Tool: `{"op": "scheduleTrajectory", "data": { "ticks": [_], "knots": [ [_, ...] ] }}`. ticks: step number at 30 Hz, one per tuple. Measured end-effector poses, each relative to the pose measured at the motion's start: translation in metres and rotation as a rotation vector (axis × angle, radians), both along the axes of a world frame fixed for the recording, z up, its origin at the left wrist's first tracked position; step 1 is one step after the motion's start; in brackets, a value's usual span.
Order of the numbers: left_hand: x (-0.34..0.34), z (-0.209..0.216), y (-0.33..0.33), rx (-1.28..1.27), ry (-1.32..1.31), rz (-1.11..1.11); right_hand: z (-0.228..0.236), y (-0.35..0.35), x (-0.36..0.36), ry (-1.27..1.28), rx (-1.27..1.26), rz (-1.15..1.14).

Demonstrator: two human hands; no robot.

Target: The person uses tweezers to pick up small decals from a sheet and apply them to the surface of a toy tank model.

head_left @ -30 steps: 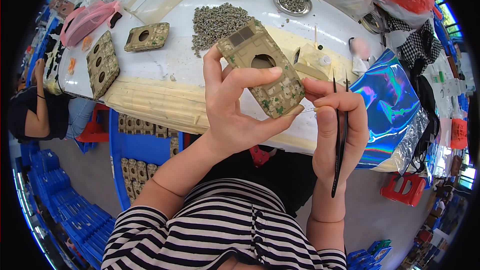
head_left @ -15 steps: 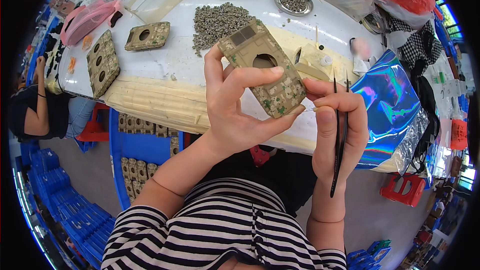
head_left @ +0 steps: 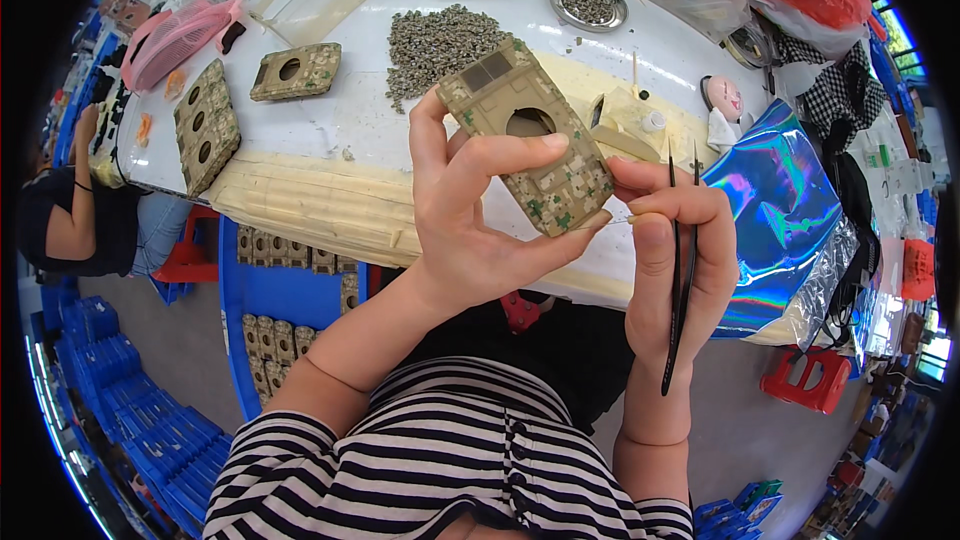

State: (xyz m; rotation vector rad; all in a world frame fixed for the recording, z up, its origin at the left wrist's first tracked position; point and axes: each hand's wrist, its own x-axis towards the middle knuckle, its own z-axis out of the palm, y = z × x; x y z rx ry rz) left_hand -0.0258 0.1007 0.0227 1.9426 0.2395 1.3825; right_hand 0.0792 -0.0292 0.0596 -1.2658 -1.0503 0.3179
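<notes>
My left hand (head_left: 450, 200) is closed around a camouflage-painted model tank hull (head_left: 565, 180), tilted above the table edge, with its round hole facing up. The thumb presses on the top beside that hole. My right hand (head_left: 705, 240) is closed, with black tweezers (head_left: 673, 340) lodged between its fingers, tips pointing away from me. Its thumb and forefinger pinch a tiny thin piece at the hull's near right corner, too small to name. Two more camouflage hulls, a smaller one (head_left: 318, 80) and a larger one (head_left: 190, 125), rest on the table at the left.
A heap of small grey parts (head_left: 440, 45) lies beyond my hands, with more in a round metal dish (head_left: 560, 12). A shiny blue sheet (head_left: 775, 230) is on the right. Below left, a blue tray (head_left: 300, 295) carries several hulls. Another person (head_left: 75, 215) sits far left.
My hands, the hull and the tweezers have stayed almost still. At the far left, the other person's arm has shifted slightly.
</notes>
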Motion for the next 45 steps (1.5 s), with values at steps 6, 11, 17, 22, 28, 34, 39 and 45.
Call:
{"op": "scheduleTrajectory", "data": {
  "ticks": [6, 11, 17, 22, 28, 34, 39, 45],
  "knots": [
    [-0.0011, 0.0005, -0.0010, -0.022, 0.013, -0.004, 0.0026, 0.0015, -0.0026, 0.165, 0.041, -0.053],
    [-0.0009, 0.0006, -0.0009, -0.009, 0.012, -0.004, 0.0022, -0.0002, -0.0025, 0.160, 0.013, -0.058],
    [-0.0015, 0.0019, -0.0012, -0.005, 0.029, 0.002, 0.0023, 0.0001, -0.0018, 0.139, 0.014, -0.052],
    [-0.0009, 0.0007, -0.0005, 0.000, 0.019, 0.012, 0.0018, 0.0002, -0.0023, 0.145, 0.014, -0.042],
    [-0.0012, 0.0006, -0.0009, -0.009, 0.017, 0.012, 0.0013, 0.0006, -0.0021, 0.143, 0.011, -0.043],
    [-0.0021, 0.0020, -0.0005, 0.010, 0.032, 0.013, 0.0024, 0.0005, -0.0026, 0.145, 0.006, -0.047],
    [-0.0020, 0.0027, -0.0003, 0.015, 0.037, 0.015, 0.0022, 0.0005, -0.0020, 0.139, 0.006, -0.043],
    [-0.0009, 0.0015, -0.0010, -0.003, 0.015, 0.014, 0.0026, 0.0009, -0.0020, 0.136, 0.005, -0.042]
  ]
}}
